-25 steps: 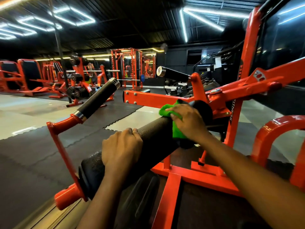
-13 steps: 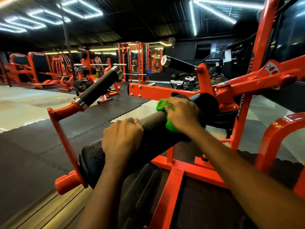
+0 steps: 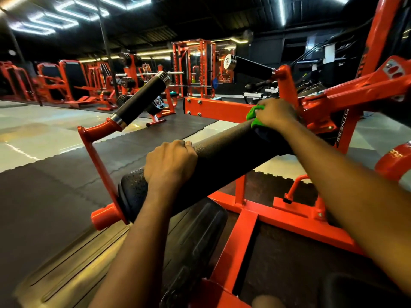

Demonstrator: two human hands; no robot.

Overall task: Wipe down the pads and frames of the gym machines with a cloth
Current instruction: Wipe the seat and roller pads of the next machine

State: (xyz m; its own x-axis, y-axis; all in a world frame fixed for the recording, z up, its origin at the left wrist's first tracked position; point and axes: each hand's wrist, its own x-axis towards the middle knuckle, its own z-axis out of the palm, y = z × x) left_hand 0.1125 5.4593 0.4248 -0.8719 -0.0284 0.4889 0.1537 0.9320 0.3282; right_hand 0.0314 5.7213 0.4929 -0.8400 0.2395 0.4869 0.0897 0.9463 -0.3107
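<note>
Head view: our left hand (image 3: 170,162) grips the black roller pad (image 3: 222,156). Our right hand (image 3: 275,113) clutches the green cloth (image 3: 253,117) against its far end.

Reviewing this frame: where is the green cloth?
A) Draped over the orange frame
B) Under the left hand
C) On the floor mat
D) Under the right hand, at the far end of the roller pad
D: the right hand holds the cloth against the far end of the pad, while the left hand grips the pad bare.
</note>
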